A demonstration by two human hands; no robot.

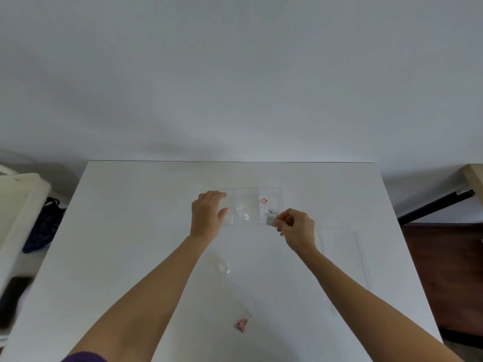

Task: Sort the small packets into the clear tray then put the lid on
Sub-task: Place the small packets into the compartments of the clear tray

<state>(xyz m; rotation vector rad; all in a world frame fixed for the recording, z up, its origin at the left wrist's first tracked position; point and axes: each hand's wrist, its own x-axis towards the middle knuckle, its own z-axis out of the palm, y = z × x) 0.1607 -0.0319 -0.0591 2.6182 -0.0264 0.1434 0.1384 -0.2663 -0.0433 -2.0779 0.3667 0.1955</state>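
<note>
While my left hand point(206, 216) lies open across the tray point(270, 190), my right hand point(296, 227) pinches a packet point(270, 222) at its 4 o'clock corner; lid point(345, 257) at 3, two packets point(241, 325) at 6.

Left hand point(207, 215) spread flat; right hand point(295, 227) apparently pinching.

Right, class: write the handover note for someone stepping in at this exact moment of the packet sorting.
Left hand rests on the left end of the clear tray, steadying it.
Right hand pinches a grey packet at the tray's right compartment, not yet released.
Done: a red-and-white packet lies in the right compartment, a clear one in the middle.
Left: a clear packet and a pink packet on the table; then fit the lid, lying to the right.
</note>
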